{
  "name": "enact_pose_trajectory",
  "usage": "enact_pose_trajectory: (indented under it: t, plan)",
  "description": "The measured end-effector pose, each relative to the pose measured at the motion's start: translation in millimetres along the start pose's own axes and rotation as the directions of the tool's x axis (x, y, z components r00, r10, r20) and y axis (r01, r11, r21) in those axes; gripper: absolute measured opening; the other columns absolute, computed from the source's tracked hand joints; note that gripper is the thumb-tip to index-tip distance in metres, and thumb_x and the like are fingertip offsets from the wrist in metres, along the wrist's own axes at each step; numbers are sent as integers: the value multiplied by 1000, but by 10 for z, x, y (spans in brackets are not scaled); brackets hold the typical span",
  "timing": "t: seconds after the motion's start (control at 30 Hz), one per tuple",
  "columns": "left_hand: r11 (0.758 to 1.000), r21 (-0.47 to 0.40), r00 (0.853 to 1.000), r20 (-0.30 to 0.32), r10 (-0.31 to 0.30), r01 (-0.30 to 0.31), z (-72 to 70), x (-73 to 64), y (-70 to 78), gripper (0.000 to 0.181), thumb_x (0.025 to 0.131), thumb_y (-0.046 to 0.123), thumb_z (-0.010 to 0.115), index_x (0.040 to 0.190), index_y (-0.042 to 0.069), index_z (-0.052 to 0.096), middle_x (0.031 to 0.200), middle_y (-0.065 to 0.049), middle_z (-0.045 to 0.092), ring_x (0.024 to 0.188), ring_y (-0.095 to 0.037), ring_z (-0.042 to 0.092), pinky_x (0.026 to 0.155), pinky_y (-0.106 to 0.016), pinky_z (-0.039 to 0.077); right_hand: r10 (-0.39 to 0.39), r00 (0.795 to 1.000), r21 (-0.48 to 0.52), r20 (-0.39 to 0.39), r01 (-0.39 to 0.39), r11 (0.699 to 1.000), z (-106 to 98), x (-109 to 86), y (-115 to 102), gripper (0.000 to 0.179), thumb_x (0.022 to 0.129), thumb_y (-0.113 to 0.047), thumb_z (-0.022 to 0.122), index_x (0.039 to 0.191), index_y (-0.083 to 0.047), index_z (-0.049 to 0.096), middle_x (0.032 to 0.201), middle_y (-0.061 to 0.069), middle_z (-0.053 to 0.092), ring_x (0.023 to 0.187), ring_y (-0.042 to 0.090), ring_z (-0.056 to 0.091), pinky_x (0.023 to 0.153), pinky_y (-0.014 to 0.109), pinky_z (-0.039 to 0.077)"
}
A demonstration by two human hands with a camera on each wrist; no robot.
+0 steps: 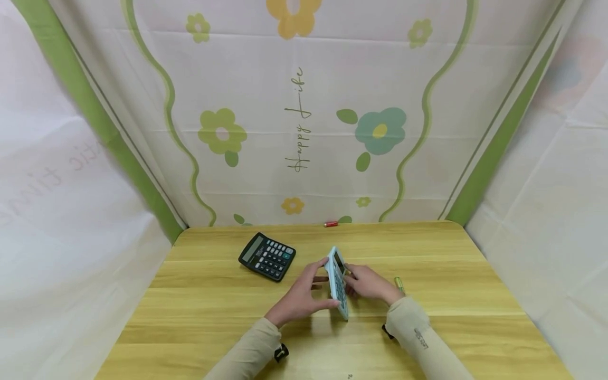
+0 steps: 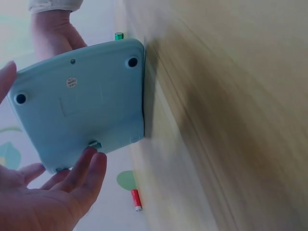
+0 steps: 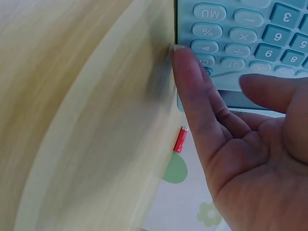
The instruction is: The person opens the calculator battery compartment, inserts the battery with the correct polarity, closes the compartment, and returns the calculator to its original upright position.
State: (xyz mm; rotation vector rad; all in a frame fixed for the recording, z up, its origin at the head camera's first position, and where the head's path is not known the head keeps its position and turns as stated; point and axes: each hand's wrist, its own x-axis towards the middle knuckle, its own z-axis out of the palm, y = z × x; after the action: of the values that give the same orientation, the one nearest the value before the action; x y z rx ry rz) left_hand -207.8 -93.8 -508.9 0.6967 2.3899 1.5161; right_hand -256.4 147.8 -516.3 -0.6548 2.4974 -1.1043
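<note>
Calculator [image 1: 338, 287], light blue: on edge, wood-grain table [image 1: 204, 327] | left hand [image 1: 301, 296]: spread, gripping its edges | right hand [image 1: 369, 282]: fingers extended, thumb apart, at its front

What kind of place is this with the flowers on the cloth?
It's probably a little curtained-off desk space: white printed fabric hangs behind and along both sides of a light-brown wood-grain table, and a black rectangular calculator lies on top. What lies beyond is hidden.
</note>
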Motion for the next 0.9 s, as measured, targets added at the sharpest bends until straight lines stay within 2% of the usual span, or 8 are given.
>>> enact_pose_trajectory:
  t: [0.13,0.37,0.47,0.67,0.77,0.9]
  plan:
    - [1000,-20,1000,1,21,-21,19,6,0,101,91,42,80,167,30,15,167,-10,25,139,-33,54,114,-48,48,25,1000,45,-6,-25,999,3,0,-18,59,113,-29,44,153,14,36,87,9,75,75,23,73,68,35,61]
    - [998,-56,1000,-8,4,-5,45,-7,-3,105,91,38,81,166,35,9,169,-9,20,139,-32,53,114,-49,48,133,991,187,-8,-129,974,4,-24,-140,81,108,-62,34,153,4,45,88,14,76,70,31,74,63,43,63]
    - [998,-55,1000,-8,-5,4,60,1,-7,109,88,39,84,166,36,7,170,-8,19,140,-31,53,114,-48,48,155,988,218,4,-152,964,-4,-49,-199,80,107,-65,33,148,1,53,90,17,75,67,34,74,61,45,63]
    - [999,-43,1000,-10,-12,12,79,22,15,114,86,34,87,167,32,7,169,-9,22,141,-32,51,115,-50,46,139,990,205,30,-142,968,-11,-69,-250,75,106,-64,37,135,0,63,93,17,74,66,34,74,59,47,63]
    - [1000,-18,1000,-12,-17,16,83,34,15,114,86,34,87,167,32,8,167,-8,25,140,-31,51,115,-51,46,130,991,212,36,-135,968,-19,-72,-252,74,107,-63,38,131,1,65,93,17,74,67,35,74,60,48,63]
    - [999,20,1000,-8,-28,28,92,54,1,116,84,38,88,167,36,7,166,-8,29,140,-31,51,114,-52,47,114,992,225,49,-122,967,-40,-69,-256,75,107,-62,37,134,2,63,92,17,75,69,36,75,63,48,64]
